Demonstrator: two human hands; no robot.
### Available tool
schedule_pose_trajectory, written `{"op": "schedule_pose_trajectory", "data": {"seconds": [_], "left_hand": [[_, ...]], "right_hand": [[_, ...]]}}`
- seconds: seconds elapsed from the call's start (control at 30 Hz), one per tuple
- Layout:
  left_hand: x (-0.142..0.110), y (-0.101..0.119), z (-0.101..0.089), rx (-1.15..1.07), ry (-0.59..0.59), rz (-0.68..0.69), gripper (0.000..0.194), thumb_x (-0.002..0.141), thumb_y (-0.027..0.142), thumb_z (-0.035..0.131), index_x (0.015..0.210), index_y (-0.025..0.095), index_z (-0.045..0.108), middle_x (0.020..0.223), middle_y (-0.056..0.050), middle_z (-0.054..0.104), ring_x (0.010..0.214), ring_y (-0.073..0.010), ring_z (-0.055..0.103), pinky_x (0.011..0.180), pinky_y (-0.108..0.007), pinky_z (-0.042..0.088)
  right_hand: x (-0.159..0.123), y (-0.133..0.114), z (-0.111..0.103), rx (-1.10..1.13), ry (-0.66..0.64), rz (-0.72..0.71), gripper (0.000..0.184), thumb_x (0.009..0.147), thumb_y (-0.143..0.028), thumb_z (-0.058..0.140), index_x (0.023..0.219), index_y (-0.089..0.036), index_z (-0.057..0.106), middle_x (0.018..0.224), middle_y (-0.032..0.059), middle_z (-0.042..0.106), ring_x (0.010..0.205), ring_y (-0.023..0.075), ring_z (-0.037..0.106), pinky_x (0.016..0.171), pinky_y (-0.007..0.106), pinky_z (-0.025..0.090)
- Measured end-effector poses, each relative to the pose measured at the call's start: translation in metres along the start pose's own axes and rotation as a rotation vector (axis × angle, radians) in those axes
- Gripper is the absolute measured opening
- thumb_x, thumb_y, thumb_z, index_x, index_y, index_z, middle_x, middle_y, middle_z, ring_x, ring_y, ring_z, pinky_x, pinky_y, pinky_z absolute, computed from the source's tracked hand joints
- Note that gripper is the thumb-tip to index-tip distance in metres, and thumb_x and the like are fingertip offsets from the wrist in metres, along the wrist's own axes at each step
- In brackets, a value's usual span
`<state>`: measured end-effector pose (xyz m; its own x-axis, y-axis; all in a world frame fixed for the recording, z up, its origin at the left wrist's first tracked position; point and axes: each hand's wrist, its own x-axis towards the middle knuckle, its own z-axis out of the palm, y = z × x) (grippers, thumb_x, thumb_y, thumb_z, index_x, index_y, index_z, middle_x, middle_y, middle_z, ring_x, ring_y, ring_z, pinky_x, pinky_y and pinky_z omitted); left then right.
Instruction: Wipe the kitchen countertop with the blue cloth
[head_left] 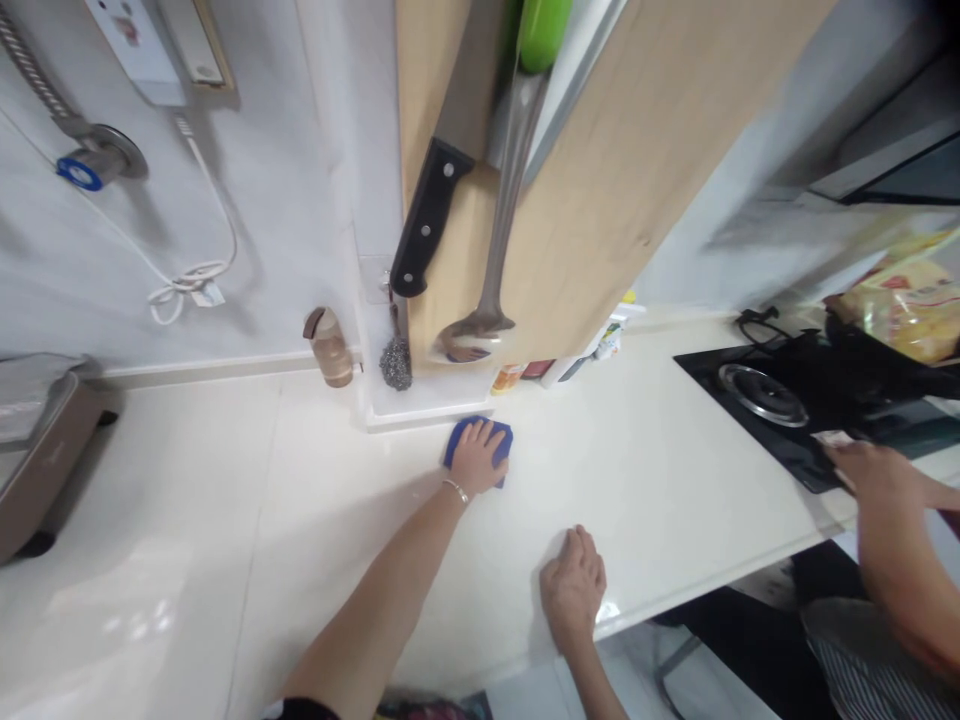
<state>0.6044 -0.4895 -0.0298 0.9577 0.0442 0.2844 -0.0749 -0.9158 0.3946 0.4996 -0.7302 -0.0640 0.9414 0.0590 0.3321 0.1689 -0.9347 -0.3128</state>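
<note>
My left hand (477,457) presses a blue cleaning cloth (457,436) onto the white countertop (637,440), fingers spread over it. The cloth lies against the foot of a boxed-out wall section, and a bracelet circles that wrist. My right hand (574,585) rests near the counter's front edge with its fingers curled in and nothing visible in them. Above the cloth hang a metal ladle (504,220) with a green handle end and a black-handled knife (431,215). A steel scrubber (395,362) hangs just left of them.
A brown-tinted bottle (330,350) stands by the wall. At far left is a brown appliance (49,450). To the right, a co-worker's hand (874,475) holds something pale on the black stove (795,450). Small packages (555,370) stand under the wooden board (600,180).
</note>
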Motion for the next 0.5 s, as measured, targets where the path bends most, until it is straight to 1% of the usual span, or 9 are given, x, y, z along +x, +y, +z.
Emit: {"op": "schedule_pose_trajectory", "data": {"seconds": [0.1,0.2,0.4,0.5], "left_hand": [[-0.008,-0.004,-0.006,0.027,0.027,-0.041,0.057,0.093,0.044,0.054,0.145,0.022,0.053,0.157,-0.012,0.045,0.149,-0.0301,0.034,0.125,-0.052,0.022],[-0.025,-0.012,-0.016,0.06,0.057,-0.099,0.058,0.093,0.043,0.054,0.147,0.021,0.052,0.158,-0.013,0.044,0.15,-0.0319,0.033,0.125,-0.053,0.023],[-0.08,-0.032,-0.044,0.135,0.093,-0.208,0.059,0.095,0.043,0.05,0.149,0.02,0.048,0.159,-0.014,0.041,0.151,-0.0342,0.029,0.124,-0.054,0.024],[-0.106,-0.036,-0.056,0.151,0.069,-0.234,0.06,0.096,0.044,0.05,0.15,0.02,0.047,0.16,-0.015,0.04,0.151,-0.0356,0.03,0.123,-0.055,0.026]], "right_hand": [[0.0,0.0,0.0,-0.009,0.009,0.0,0.055,0.09,-0.025,0.03,0.14,-0.006,0.044,0.148,0.0212,0.048,0.142,0.0291,0.038,0.118,0.05,0.029],[0.0,0.0,0.0,-0.017,0.019,0.01,0.054,0.09,-0.024,0.03,0.139,-0.006,0.046,0.147,0.0213,0.049,0.141,0.0295,0.04,0.118,0.049,0.029],[-0.002,0.003,0.003,-0.008,0.059,-0.018,0.055,0.089,-0.023,0.033,0.14,-0.007,0.046,0.148,0.0209,0.049,0.14,0.0304,0.043,0.118,0.05,0.029],[-0.002,0.004,0.005,0.0,0.072,-0.009,0.055,0.088,-0.023,0.034,0.139,-0.008,0.047,0.147,0.0211,0.05,0.139,0.0306,0.044,0.118,0.051,0.03]]}}
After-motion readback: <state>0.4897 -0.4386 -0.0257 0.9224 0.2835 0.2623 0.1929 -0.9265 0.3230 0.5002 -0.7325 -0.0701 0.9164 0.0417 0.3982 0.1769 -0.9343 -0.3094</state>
